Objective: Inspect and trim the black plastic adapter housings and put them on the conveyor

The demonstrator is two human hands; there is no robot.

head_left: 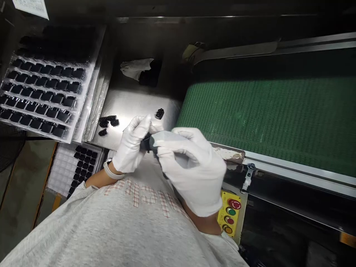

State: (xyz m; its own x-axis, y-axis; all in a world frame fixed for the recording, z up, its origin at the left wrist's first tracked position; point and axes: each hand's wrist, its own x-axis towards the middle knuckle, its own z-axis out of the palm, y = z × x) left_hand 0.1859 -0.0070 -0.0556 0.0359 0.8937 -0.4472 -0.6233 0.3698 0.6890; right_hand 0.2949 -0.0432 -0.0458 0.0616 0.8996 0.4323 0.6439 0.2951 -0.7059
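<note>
Both hands wear white gloves and meet in front of my chest. My left hand (132,146) is closed, its thumb and fingers pinching a small black part (145,143), mostly hidden by the glove. My right hand (196,167) is closed around a grey-blue, dark-ended thing (154,141) that meets the black part; its kind I cannot make out. Just beyond the fingers, a single black piece (159,114) lies on the metal table (133,100). Several more small black pieces (109,121) lie on the table left of my left hand.
Stacked clear trays (41,85) filled with black parts stand at the left, with a partly filled tray (73,167) lower down. A white cloth (137,68) lies at the back. A green conveyor belt (267,115) runs along the right, above a yellow button box (229,213).
</note>
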